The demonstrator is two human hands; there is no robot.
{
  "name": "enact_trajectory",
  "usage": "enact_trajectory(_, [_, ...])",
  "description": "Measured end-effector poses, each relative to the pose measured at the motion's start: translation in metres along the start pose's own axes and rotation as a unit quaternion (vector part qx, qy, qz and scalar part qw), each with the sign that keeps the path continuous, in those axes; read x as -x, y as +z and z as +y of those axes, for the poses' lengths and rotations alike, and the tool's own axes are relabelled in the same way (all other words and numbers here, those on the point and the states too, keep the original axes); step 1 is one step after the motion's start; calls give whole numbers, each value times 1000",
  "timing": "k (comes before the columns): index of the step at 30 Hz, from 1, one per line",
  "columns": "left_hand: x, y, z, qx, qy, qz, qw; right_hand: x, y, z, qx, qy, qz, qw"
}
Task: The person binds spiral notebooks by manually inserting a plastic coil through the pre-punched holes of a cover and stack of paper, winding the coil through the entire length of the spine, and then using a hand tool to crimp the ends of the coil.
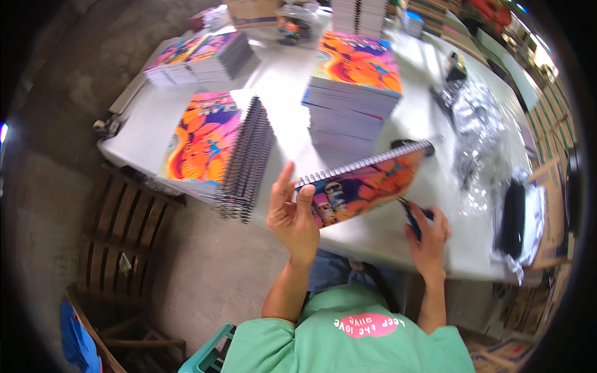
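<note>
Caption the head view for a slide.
Left hand holds a spiral notebook, right hand blue pliers, at a white table.

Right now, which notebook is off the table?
The notebook in the left hand; the others sit in stacks on the table.

The notebook, spiral-bound with an orange, pink and dark-blue cover, is held tilted at the frame's centre, its coil edge uppermost and rising rightward. The pliers (blue-handled, dark-tipped) sit right of centre, tips angled up-left near the notebook's lower edge.
</note>
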State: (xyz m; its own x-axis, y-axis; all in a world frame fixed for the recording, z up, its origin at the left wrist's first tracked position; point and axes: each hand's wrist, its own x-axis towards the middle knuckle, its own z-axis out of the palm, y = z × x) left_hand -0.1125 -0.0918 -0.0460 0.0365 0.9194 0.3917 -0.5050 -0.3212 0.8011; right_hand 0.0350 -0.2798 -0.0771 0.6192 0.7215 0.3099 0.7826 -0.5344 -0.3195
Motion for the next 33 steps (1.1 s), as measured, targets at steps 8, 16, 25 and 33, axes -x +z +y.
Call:
enact_trajectory(8, [-21, -13, 48, 136, 13, -7, 991, -36, 4, -1, -314, -21, 56, 948])
enact_trajectory(16, [-76, -63, 107, 83, 232, 90, 965, -166, -22, -163, -709, -94, 22, 698])
enact_trajectory(25, [-146, -161, 51, -381, 154, 164, 897, -293, 91, -269, -382, -255, -69, 886])
enact_trajectory(33, [-166, -151, 15, -140, 68, 207, 966, -254, 121, -272, -502, -135, -35, 853])
